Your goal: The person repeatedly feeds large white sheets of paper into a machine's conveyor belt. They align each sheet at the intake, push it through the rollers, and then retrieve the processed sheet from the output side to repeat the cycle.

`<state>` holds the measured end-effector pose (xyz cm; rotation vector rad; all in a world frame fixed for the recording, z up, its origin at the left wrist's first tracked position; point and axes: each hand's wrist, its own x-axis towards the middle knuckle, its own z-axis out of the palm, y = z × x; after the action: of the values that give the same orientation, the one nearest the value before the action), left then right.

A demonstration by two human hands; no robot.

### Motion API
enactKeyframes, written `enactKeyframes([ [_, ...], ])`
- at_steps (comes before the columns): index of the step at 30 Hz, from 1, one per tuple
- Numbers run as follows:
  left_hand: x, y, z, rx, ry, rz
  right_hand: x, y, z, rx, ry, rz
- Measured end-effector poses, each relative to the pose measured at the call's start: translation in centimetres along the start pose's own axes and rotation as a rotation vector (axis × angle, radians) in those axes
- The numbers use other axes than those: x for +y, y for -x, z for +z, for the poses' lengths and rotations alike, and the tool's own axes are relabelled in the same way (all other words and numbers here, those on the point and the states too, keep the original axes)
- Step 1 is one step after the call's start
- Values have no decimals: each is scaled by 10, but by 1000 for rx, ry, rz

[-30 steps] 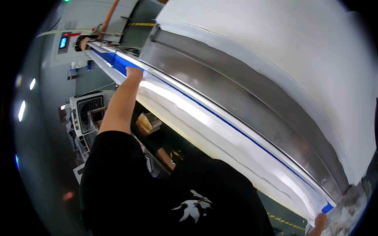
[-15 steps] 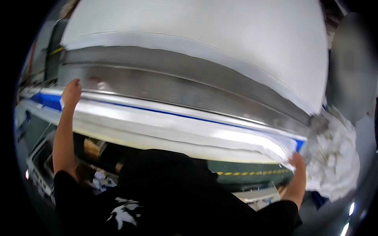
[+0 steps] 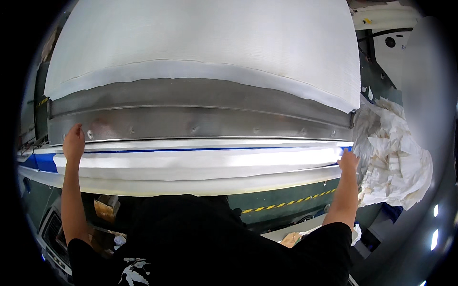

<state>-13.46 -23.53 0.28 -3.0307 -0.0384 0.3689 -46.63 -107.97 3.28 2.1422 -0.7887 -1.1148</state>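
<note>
A long strip of white cloth [image 3: 191, 164] lies lengthwise over a blue-lined rail in front of me. My left hand [image 3: 73, 145] is over its left end, close to the metal plate's lower edge. The left fingers are curled closed, and what they may hold is hidden. At the strip's right end my right hand [image 3: 348, 160] is closed, its fingertips on the cloth's edge beside the blue lining [image 3: 46, 163]. Beyond the strip runs the grey metal plate [image 3: 210, 123]. A broad white sheet [image 3: 205, 35] with a wavy front border covers the surface behind it.
A crumpled heap of white cloth [image 3: 393, 155] hangs at the right. Below the rail, yellow-black tape [image 3: 286, 201] marks the green floor. A cardboard box [image 3: 106, 209] and a dark crate [image 3: 53, 231] stand at the lower left. A blurred grey shape [image 3: 429, 81] fills the right side.
The view has turned, so the rail now lies nearly level. The cloth strip looks flatter and straighter at its right end. Both hands remain at its two ends.
</note>
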Motion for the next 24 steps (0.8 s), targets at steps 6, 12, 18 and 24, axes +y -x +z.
enactKeyframes([
  [6,-37,-23,28,109,58,-6,-1,-13,9,45,-222,125],
  [12,-101,-53,69,409,-202,172,-103,17,-77,201,-436,-127],
  [18,-48,-90,51,431,150,19,-242,83,-216,417,-649,-606],
  [24,-47,-91,64,646,342,54,-399,174,-399,489,-749,-1150],
])
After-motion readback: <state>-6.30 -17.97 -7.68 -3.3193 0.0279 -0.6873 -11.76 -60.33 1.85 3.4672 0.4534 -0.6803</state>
